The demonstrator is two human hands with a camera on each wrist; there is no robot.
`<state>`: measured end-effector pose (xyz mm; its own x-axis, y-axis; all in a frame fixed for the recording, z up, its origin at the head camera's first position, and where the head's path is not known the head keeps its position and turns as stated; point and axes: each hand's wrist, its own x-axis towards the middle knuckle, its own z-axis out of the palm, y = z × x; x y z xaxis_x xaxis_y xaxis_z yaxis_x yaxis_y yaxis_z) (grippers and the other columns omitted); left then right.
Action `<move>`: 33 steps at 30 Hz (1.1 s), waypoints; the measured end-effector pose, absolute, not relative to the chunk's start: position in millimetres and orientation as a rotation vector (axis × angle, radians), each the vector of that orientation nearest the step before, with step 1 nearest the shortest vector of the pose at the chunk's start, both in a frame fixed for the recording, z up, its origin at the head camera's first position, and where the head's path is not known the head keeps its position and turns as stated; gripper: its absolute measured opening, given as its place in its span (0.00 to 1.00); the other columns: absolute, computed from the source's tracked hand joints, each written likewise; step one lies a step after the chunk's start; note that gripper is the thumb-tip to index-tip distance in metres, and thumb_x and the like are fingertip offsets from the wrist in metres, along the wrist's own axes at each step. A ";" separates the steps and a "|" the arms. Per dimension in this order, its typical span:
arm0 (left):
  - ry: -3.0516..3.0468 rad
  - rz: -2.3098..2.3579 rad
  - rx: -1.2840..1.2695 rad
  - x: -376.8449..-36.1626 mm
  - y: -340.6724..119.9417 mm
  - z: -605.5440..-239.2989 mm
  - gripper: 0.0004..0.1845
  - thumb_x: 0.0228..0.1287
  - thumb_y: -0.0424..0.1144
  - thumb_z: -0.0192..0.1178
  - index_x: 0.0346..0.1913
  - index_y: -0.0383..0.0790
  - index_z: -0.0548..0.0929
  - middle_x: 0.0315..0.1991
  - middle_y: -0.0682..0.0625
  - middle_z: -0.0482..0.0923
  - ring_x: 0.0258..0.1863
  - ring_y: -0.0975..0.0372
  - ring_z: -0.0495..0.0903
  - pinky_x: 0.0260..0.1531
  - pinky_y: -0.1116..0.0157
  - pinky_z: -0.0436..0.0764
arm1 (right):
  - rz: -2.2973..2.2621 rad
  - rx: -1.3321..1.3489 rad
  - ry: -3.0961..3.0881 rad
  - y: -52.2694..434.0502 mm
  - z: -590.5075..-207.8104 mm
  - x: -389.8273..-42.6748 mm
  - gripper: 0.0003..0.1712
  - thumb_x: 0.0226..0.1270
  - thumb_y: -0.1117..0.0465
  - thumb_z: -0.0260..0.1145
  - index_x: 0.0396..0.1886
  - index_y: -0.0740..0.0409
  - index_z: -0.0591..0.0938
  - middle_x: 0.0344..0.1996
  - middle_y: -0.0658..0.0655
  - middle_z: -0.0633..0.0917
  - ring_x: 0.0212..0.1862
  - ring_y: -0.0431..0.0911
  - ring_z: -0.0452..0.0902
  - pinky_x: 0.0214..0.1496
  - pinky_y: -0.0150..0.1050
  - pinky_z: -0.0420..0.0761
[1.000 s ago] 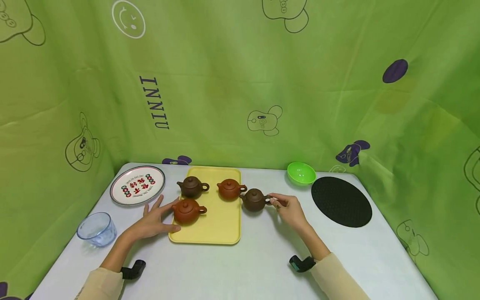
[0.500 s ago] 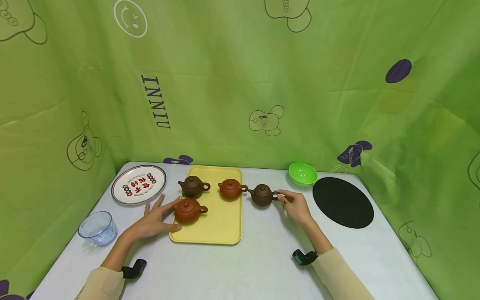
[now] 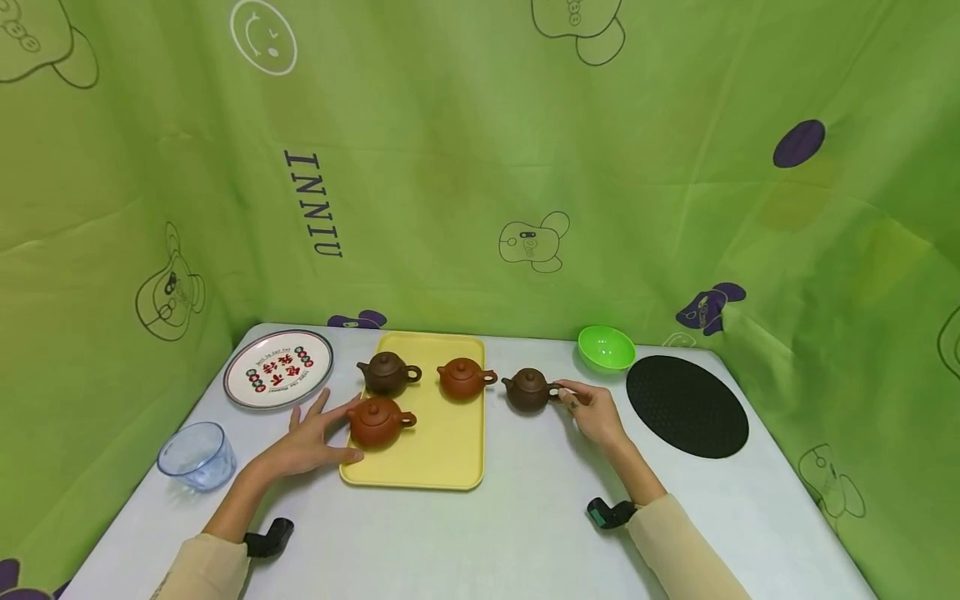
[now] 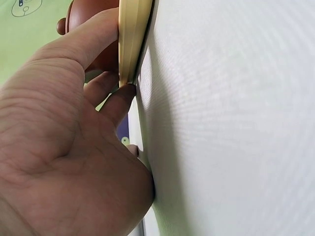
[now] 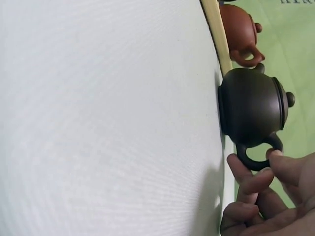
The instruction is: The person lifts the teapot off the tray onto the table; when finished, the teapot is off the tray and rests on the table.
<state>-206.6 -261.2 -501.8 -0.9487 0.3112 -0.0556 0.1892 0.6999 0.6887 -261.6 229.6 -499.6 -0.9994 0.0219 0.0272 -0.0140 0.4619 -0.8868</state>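
Note:
In the head view my right hand (image 3: 596, 414) pinches the handle of a dark brown teapot (image 3: 528, 390) just right of the yellow tray (image 3: 442, 450). From the right wrist view, this teapot (image 5: 251, 105) is upright, its base right at the white tabletop. My left hand (image 3: 303, 446) lies at the tray's left edge, fingers spread, thumb against the rim (image 4: 129, 44). Close by its fingertips sits a reddish-brown teapot (image 3: 375, 423). Farther back on the tray are another dark teapot (image 3: 386, 373) and a second reddish one (image 3: 462, 379).
A patterned white plate (image 3: 277, 369) and a blue glass bowl (image 3: 197, 457) are on the left. At the right are a green bowl (image 3: 606, 348) and a black oval mat (image 3: 686, 407). Green curtain (image 3: 420, 167) hangs close behind the white table (image 3: 480, 542).
The right hand has shifted the dark teapot rightward and slightly back, away from the tray's right edge. It moves very little in the last half second. The left hand keeps its place.

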 end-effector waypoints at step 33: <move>2.731 1.094 0.407 -204.6 -260.5 -499.6 0.50 0.56 0.50 0.79 0.80 0.40 0.69 0.81 0.25 0.58 0.83 0.26 0.34 0.73 0.22 0.22 | 1.687 -0.043 -2.652 230.2 -496.3 -266.0 0.20 0.80 0.61 0.64 0.66 0.63 0.83 0.39 0.65 0.91 0.30 0.39 0.78 0.23 0.28 0.74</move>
